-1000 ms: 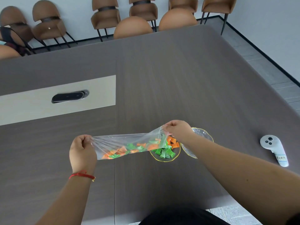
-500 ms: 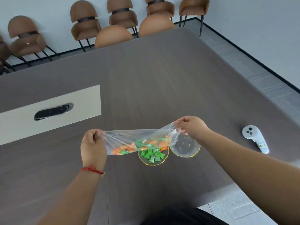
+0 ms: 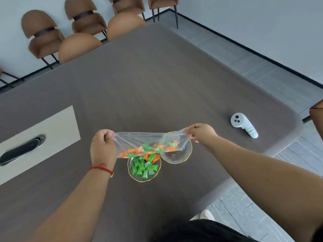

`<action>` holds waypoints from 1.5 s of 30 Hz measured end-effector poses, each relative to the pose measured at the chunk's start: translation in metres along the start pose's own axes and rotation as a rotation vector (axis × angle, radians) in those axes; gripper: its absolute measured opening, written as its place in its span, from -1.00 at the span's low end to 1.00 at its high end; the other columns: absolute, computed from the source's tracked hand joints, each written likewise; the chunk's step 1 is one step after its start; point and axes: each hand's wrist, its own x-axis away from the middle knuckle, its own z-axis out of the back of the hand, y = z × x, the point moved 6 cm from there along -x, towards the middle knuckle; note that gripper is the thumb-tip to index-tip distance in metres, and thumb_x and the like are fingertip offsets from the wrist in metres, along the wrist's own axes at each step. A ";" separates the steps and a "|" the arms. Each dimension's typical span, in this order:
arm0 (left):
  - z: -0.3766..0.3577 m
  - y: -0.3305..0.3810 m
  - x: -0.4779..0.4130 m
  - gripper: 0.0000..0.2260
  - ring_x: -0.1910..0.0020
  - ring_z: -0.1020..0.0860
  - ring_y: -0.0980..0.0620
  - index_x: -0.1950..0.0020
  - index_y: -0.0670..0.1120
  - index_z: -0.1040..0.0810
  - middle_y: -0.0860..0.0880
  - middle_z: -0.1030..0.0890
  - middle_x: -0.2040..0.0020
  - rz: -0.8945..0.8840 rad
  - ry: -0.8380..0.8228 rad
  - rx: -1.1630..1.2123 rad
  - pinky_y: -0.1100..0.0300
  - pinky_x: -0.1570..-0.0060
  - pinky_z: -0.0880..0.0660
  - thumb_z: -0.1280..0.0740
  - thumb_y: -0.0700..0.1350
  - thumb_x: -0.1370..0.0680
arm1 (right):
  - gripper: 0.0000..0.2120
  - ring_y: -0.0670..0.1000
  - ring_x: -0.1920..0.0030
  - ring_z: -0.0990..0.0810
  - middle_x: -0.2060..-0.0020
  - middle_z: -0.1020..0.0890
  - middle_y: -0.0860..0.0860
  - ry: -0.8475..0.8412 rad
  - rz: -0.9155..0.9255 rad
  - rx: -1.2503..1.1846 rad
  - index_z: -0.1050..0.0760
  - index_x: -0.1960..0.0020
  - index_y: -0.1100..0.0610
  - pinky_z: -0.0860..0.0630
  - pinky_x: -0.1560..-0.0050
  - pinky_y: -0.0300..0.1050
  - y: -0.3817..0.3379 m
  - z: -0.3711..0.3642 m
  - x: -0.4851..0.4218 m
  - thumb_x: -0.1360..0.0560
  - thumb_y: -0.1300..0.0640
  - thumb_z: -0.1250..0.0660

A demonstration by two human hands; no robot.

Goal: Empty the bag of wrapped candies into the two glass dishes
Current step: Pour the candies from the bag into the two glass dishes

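Note:
A clear plastic bag (image 3: 139, 139) is stretched sideways above the table, with orange and green wrapped candies (image 3: 148, 149) lying along its lower edge. My left hand (image 3: 103, 147) grips its left end and my right hand (image 3: 201, 132) grips its right end. Under the bag stand two gold-rimmed glass dishes. The nearer dish (image 3: 130, 172) holds several green candies and a few orange ones. The right dish (image 3: 181, 158) looks empty, and the bag covers its far part.
A white handheld controller (image 3: 242, 124) lies on the dark table to the right, near the rounded corner. A pale inset panel with a black cable hatch (image 3: 21, 151) lies to the left. Brown chairs (image 3: 78, 46) line the far edge.
Both hands have carried the bag to the right, so its right end now hangs over the right dish. More candies lie in the nearer dish than a second ago. The camera has swung left.

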 end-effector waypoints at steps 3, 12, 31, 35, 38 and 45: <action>-0.009 0.012 -0.003 -0.84 0.09 -0.58 -0.17 0.12 -0.12 -0.49 -0.08 -0.59 0.10 -0.030 -0.016 -0.011 0.03 0.01 -0.48 -0.13 -0.23 -0.57 | -0.87 0.05 0.13 -0.64 0.05 -0.72 0.17 0.011 -0.026 -0.009 -0.64 0.12 0.15 -0.43 0.23 -0.21 0.009 0.005 -0.003 -0.46 0.20 -0.31; -0.028 0.054 -0.016 -0.83 0.09 -0.56 -0.06 0.14 -0.07 -0.51 -0.01 -0.61 0.10 -0.182 -0.097 -0.102 0.17 0.08 -0.38 -0.16 -0.24 -0.55 | -0.80 0.02 0.23 -0.61 0.19 -0.65 0.07 0.049 -0.097 -0.072 -0.54 0.27 0.07 -0.38 0.35 -0.24 0.024 0.012 -0.004 -0.49 0.26 -0.27; -0.048 0.100 -0.017 -0.81 0.09 -0.59 -0.04 0.09 -0.10 -0.60 -0.06 -0.65 0.08 -0.319 -0.167 -0.174 0.18 0.06 -0.45 -0.20 -0.25 -0.55 | -0.78 0.09 -0.03 -0.70 0.07 -0.68 0.11 -0.023 -0.200 -0.079 -0.49 0.24 0.08 -0.26 0.60 -0.32 0.033 0.012 -0.009 -0.55 0.25 -0.21; -0.051 0.110 -0.015 -0.82 0.08 -0.60 -0.09 0.09 -0.11 -0.60 -0.07 -0.65 0.07 -0.351 -0.181 -0.186 0.10 0.01 -0.50 -0.20 -0.25 -0.54 | -0.75 -0.04 0.07 -0.52 0.13 -0.59 0.04 -0.103 -0.230 0.048 -0.40 0.31 0.09 -0.25 0.44 -0.29 0.029 0.007 -0.008 -0.52 0.30 -0.19; -0.052 0.116 -0.013 -0.82 0.08 -0.60 -0.08 0.08 -0.12 -0.61 -0.06 -0.66 0.06 -0.369 -0.184 -0.213 0.13 0.02 -0.47 -0.20 -0.25 -0.55 | -0.84 0.00 0.02 -0.59 0.06 -0.65 0.08 -0.123 -0.242 0.082 -0.49 0.17 0.15 -0.24 0.40 -0.23 0.029 0.005 -0.007 -0.53 0.26 -0.18; -0.052 0.136 -0.006 -0.81 0.07 -0.61 -0.07 0.04 -0.12 -0.62 -0.05 -0.64 0.07 -0.428 -0.184 -0.215 0.08 -0.02 -0.51 -0.21 -0.24 -0.56 | -0.89 0.02 0.08 -0.59 0.09 -0.64 0.04 -0.104 -0.147 0.023 -0.54 0.15 0.06 -0.46 0.25 -0.18 0.031 0.002 -0.009 -0.51 0.23 -0.31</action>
